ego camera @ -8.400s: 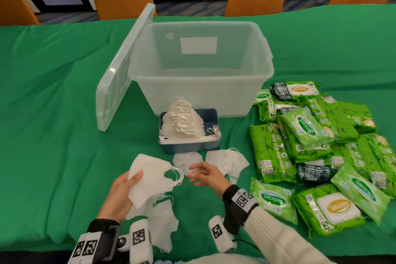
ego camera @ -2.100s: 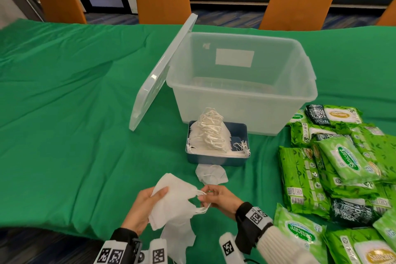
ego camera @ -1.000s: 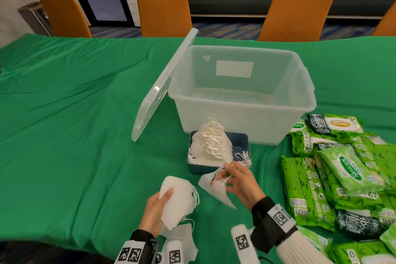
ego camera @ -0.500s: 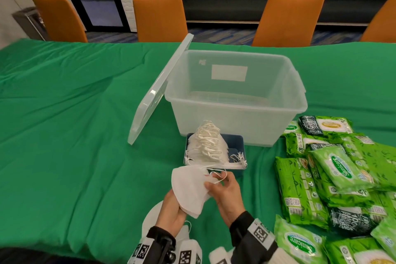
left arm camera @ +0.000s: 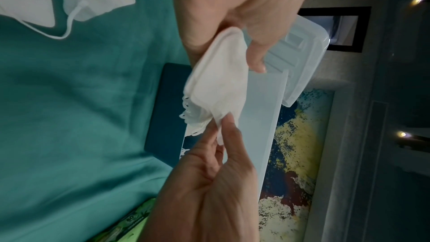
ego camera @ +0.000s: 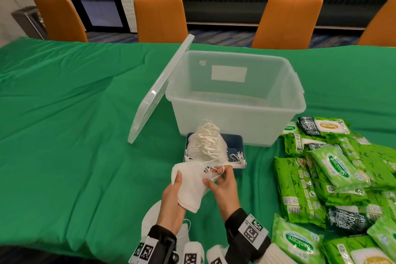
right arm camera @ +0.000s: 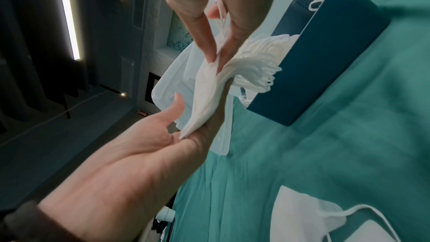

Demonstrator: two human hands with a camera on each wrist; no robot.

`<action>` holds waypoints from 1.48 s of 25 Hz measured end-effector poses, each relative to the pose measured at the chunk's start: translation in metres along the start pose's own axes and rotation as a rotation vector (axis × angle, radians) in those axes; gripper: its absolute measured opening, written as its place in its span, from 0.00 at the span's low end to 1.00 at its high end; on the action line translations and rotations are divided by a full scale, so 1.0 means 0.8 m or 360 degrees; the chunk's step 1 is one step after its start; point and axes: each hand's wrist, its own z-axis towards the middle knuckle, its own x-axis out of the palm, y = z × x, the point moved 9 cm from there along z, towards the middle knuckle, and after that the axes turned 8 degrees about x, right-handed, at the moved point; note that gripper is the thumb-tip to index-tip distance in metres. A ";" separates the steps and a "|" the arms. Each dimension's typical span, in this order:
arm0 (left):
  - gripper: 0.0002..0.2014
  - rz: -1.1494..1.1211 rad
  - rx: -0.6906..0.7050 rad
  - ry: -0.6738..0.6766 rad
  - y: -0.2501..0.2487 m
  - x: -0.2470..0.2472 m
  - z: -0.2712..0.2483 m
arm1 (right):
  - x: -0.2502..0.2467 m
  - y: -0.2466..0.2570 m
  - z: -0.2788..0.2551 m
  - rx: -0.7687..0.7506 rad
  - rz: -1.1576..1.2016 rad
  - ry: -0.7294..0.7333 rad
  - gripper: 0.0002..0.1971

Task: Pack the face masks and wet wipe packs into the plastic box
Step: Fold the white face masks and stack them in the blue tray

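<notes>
Both hands pinched on folded white masks

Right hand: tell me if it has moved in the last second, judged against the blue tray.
Yes. The right hand has drawn back from the blue tray toward the person and now pinches the face masks that the left hand holds.

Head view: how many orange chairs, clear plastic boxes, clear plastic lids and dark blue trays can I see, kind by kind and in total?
Orange chairs: 4
Clear plastic box: 1
Clear plastic lid: 1
Dark blue tray: 1
Total: 7
</notes>
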 end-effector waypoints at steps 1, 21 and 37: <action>0.18 0.0077 0.0053 0.0004 -0.003 -0.002 -0.001 | 0.001 -0.001 0.000 -0.0006 -0.0019 0.0007 0.21; 0.10 0.1549 0.0614 0.0139 -0.144 -0.062 0.011 | 0.027 -0.151 -0.005 0.0189 -0.2281 0.0907 0.09; 0.04 0.1128 0.0285 0.0198 -0.102 -0.078 0.010 | -0.005 -0.095 -0.007 0.0610 -0.0876 0.0912 0.14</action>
